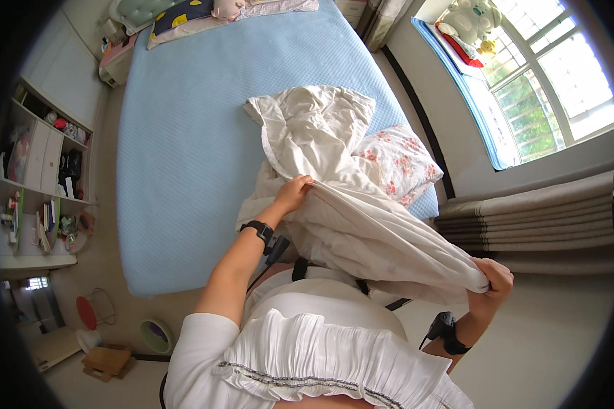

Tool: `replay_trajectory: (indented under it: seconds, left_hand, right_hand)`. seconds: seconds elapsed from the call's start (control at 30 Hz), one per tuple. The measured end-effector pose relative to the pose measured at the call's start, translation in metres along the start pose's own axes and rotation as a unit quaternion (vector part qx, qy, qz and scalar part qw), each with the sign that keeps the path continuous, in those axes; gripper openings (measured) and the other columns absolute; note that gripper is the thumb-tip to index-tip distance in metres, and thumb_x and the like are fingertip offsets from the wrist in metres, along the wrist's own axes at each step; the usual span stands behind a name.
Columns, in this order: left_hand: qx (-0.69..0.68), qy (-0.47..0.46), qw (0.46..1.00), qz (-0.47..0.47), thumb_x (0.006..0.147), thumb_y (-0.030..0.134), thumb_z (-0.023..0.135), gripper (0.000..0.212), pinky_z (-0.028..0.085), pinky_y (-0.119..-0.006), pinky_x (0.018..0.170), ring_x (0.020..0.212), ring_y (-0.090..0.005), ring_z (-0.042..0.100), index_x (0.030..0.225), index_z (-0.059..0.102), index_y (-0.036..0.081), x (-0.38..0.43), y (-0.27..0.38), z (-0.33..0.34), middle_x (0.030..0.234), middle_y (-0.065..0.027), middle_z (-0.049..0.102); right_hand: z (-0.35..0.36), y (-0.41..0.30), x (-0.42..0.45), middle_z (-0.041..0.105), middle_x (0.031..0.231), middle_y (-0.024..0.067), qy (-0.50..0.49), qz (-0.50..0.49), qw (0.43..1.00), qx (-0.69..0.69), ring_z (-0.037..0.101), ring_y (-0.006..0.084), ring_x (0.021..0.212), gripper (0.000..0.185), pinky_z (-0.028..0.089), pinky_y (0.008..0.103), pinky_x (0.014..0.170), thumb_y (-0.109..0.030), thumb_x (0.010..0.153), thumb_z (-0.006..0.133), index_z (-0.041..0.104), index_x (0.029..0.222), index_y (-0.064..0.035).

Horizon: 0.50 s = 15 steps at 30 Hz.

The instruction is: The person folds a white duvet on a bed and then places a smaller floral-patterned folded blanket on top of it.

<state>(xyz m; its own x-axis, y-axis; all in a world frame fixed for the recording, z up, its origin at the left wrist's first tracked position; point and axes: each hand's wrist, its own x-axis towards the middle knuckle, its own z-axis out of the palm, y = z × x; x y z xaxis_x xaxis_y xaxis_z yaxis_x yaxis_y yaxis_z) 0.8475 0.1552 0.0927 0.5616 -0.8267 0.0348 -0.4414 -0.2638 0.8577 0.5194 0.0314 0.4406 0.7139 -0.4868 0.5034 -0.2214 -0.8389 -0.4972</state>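
A large cream-white cloth [327, 148], which looks like a quilt or duvet cover, lies crumpled on the bed's near right part and hangs over the edge towards my body. My left hand [293, 193] grips its edge near the middle of the picture. Out to the right, my right hand [494, 276] is closed on another part of the edge, so the cloth is stretched between both hands. A folded white fabric piece with red flowers [401, 161] rests on the bed, partly under the cream cloth. Each wrist wears a black strap with a small device.
The bed has a light-blue quilted cover [184, 153], with a dark pillow [184, 19] at its head. Right of it are a window sill with plush toys [468, 23] and a curtain [547, 220]. Shelves [43, 158], a red stool [86, 313] and a bin [156, 336] stand left.
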Motion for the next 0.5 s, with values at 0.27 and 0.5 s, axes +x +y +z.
replay_trajectory:
  seconds: [0.27, 0.5]
  left_hand:
    - [0.013, 0.297, 0.951, 0.084, 0.089, 0.006, 0.048, 0.011, 0.042, -0.026, 0.060, 0.063, -0.0120, 0.048, 0.089, 0.058, 0.004, -0.014, 0.096, -0.219, 0.069, -0.0054, 0.053]
    - [0.128, 0.402, 0.856, 0.298, 0.094, 0.013, 0.049, 0.012, 0.040, -0.024, 0.056, 0.060, -0.0090, 0.047, 0.096, 0.055, 0.003, -0.099, 0.198, -0.298, 0.069, -0.0011, 0.052]
  right_hand:
    - [0.033, 0.073, 0.000, 0.058, 0.063, 0.0089, -0.069, 0.180, 0.978, -0.075, 0.051, 0.0082, 0.058, 0.018, 0.044, 0.0220, 0.058, 0.004, 0.068, 0.066, 0.064, 0.086, 0.0008]
    - [0.075, 0.088, 0.043, 0.060, 0.063, 0.0007, -0.073, 0.130, 0.988, 0.043, 0.051, 0.0041, 0.061, 0.007, 0.042, 0.0202, 0.056, 0.003, 0.074, 0.065, 0.062, 0.080, 0.0012]
